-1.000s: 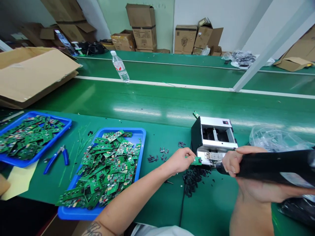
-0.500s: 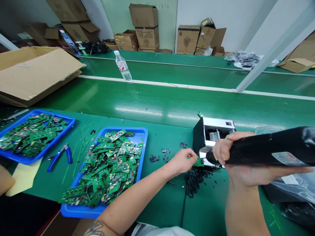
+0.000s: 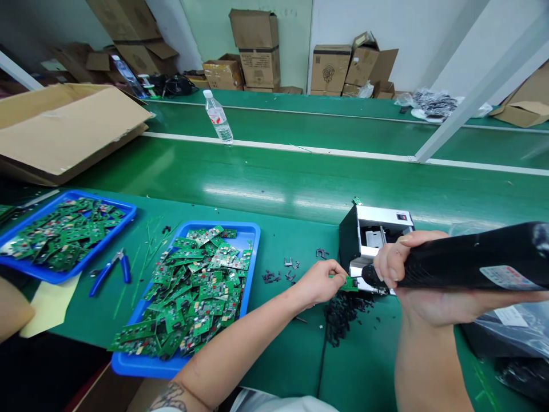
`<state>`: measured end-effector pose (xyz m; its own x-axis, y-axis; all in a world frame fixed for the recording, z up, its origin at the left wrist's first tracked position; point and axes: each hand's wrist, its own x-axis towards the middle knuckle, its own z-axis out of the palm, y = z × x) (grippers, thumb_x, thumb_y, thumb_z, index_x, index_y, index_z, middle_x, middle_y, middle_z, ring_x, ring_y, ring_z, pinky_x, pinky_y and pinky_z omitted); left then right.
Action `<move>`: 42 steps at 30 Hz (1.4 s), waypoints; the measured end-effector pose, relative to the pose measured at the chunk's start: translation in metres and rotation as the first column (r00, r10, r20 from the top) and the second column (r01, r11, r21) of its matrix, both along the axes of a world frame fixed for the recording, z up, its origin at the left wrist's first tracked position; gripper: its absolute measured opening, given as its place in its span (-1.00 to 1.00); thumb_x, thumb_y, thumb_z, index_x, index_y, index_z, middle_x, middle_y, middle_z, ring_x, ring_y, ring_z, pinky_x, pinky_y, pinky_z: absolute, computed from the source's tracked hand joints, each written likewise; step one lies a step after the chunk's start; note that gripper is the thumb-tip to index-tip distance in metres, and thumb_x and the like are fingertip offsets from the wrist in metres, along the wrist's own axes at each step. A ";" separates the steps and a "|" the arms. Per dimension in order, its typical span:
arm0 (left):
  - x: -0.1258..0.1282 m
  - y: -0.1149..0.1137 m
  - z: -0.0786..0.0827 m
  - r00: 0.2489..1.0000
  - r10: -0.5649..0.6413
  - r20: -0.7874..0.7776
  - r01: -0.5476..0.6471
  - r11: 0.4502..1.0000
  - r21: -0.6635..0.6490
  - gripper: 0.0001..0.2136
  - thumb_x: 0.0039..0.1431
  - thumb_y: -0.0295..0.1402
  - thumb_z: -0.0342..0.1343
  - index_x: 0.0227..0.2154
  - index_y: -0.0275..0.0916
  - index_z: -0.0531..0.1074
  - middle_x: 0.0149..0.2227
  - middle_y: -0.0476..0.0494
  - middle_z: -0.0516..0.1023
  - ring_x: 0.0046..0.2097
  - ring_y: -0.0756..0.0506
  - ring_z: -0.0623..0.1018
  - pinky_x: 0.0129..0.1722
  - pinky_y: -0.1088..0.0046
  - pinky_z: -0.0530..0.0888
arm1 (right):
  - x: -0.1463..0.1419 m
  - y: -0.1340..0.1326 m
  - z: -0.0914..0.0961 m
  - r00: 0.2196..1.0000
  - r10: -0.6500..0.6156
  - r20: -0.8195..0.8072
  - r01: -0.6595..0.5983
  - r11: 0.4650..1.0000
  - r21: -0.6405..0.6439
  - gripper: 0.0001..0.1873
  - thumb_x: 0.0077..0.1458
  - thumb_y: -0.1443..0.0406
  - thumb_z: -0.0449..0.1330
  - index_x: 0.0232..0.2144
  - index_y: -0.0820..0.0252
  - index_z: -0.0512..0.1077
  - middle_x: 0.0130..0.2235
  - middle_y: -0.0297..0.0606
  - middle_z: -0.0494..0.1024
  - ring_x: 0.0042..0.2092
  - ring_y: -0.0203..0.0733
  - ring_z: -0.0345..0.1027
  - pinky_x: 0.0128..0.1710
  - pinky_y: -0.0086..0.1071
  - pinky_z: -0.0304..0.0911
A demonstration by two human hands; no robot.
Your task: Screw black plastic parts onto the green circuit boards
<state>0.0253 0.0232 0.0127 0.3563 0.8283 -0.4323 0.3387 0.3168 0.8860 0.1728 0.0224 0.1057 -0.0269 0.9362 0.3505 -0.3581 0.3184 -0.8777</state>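
Note:
My left hand (image 3: 322,281) pinches a small green circuit board (image 3: 350,284) between thumb and fingertips, at the front of a black and silver screw feeder (image 3: 358,229). My right hand (image 3: 397,269) is wrapped round a black electric screwdriver (image 3: 454,257), held almost level with its nose pointing left. That nose is close to the right end of the board; whether they touch I cannot tell. Below the board lies a heap of small black plastic parts (image 3: 341,317). More black clips (image 3: 271,277) are scattered to the left of my left hand.
A blue tray (image 3: 256,252) piled with circuit boards stands left of my left arm, with a second blue tray (image 3: 132,213) farther left. Blue-handled pliers (image 3: 124,268) lie between them. Beyond are a water bottle (image 3: 219,119) and a large cardboard box (image 3: 72,131). Another person's arm (image 3: 12,309) shows at left.
The whole view has shifted slightly to the right. Both hands keep their hold, with the board and the screwdriver in nearly the same place at the feeder.

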 end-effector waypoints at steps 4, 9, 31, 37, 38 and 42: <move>0.000 0.000 -0.002 1.000 -0.010 -0.011 0.010 1.000 -0.001 -0.85 0.13 -0.38 0.04 -0.33 -0.31 0.49 -0.55 0.02 0.36 -0.51 0.06 0.30 -0.46 0.58 0.24 | 0.000 0.001 -0.004 1.000 0.016 -0.003 -0.016 1.000 -0.026 -0.07 -0.30 -0.47 -0.13 -0.35 0.09 0.55 -0.68 -0.34 0.40 -0.71 -0.24 0.17 -0.72 -0.34 0.12; 0.000 0.001 -0.004 1.000 -0.012 -0.007 0.012 1.000 0.013 -0.86 0.13 -0.40 0.04 -0.35 -0.30 0.48 -0.54 0.01 0.37 -0.50 0.06 0.30 -0.45 0.58 0.25 | 0.000 0.002 -0.008 1.000 0.015 -0.024 -0.016 0.999 -0.028 -0.10 -0.26 -0.45 -0.10 -0.33 0.09 0.55 -0.67 -0.34 0.40 -0.70 -0.25 0.18 -0.72 -0.36 0.10; -0.001 0.000 -0.006 0.999 -0.036 -0.029 0.037 0.999 0.028 -0.84 0.12 -0.35 0.02 -0.35 -0.29 0.46 -0.58 0.06 0.30 -0.54 0.07 0.24 -0.50 0.58 0.20 | 0.029 -0.013 -0.018 1.000 0.016 0.004 -0.016 0.997 0.079 -0.10 -0.26 -0.44 -0.06 -0.27 0.13 0.52 -0.63 -0.34 0.40 -0.66 -0.25 0.20 -0.65 -0.33 0.13; -0.001 0.001 0.001 0.999 -0.031 -0.043 0.032 0.999 0.029 -0.85 0.11 -0.37 0.03 -0.37 -0.30 0.47 -0.57 0.01 0.36 -0.49 0.04 0.31 -0.43 0.57 0.26 | 0.053 -0.019 -0.019 0.993 -0.096 0.070 0.086 0.988 0.126 -0.15 -0.21 -0.41 -0.05 -0.31 0.12 0.53 -0.62 -0.33 0.42 -0.64 -0.22 0.27 -0.67 -0.33 0.16; -0.001 0.001 0.002 0.998 -0.032 -0.046 0.033 0.999 0.028 -0.85 0.11 -0.37 0.03 -0.36 -0.30 0.48 -0.57 0.00 0.37 -0.48 0.04 0.32 -0.42 0.57 0.27 | 0.050 -0.018 -0.018 0.993 -0.096 0.075 0.087 0.990 0.113 -0.15 -0.23 -0.42 -0.05 -0.37 0.14 0.53 -0.64 -0.33 0.41 -0.66 -0.22 0.25 -0.70 -0.33 0.15; -0.002 0.001 0.004 0.999 -0.032 -0.044 0.033 0.999 0.015 -0.85 0.11 -0.38 0.03 -0.35 -0.31 0.48 -0.56 -0.01 0.39 -0.48 0.03 0.33 -0.40 0.56 0.29 | 0.040 -0.016 -0.017 0.992 -0.115 0.058 0.110 0.991 0.082 -0.15 -0.28 -0.43 -0.02 -0.47 0.18 0.53 -0.70 -0.33 0.37 -0.71 -0.22 0.22 -0.74 -0.33 0.14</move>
<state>0.0235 0.0245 0.0165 0.3645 0.8233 -0.4350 0.3869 0.2910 0.8750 0.2131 0.0062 0.0890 0.0525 0.9040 0.4243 -0.2613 0.4225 -0.8679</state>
